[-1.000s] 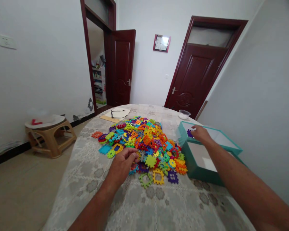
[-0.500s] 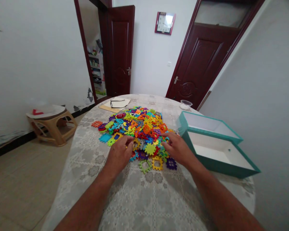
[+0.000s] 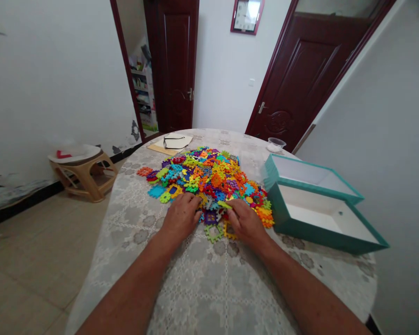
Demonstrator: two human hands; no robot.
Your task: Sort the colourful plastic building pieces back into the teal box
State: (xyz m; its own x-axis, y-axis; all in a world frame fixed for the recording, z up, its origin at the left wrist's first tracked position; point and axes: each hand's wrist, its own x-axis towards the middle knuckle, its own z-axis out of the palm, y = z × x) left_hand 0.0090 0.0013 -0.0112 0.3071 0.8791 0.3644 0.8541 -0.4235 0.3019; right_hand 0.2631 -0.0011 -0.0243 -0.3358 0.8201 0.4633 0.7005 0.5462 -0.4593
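A heap of flat, notched plastic pieces (image 3: 209,179) in many colours covers the middle of the round table (image 3: 216,288). My left hand (image 3: 180,217) rests at the heap's near edge with its fingers curled onto the pieces. My right hand (image 3: 245,222) lies beside it, fingers pinched on a yellow-green piece (image 3: 224,204) at the edge of the heap. A purple piece (image 3: 210,217) and a green one (image 3: 213,232) lie between the two hands.
Two open teal boxes with white insides (image 3: 321,204) stand at the right of the table. A small clear bowl (image 3: 276,144) and glasses on papers (image 3: 173,141) sit at the far side. A low wooden stool (image 3: 85,170) stands on the floor at left.
My right hand left the teal box, came back to the heap and closed on a yellow-green piece. My left hand stayed at the heap's near edge. The view tilted down.
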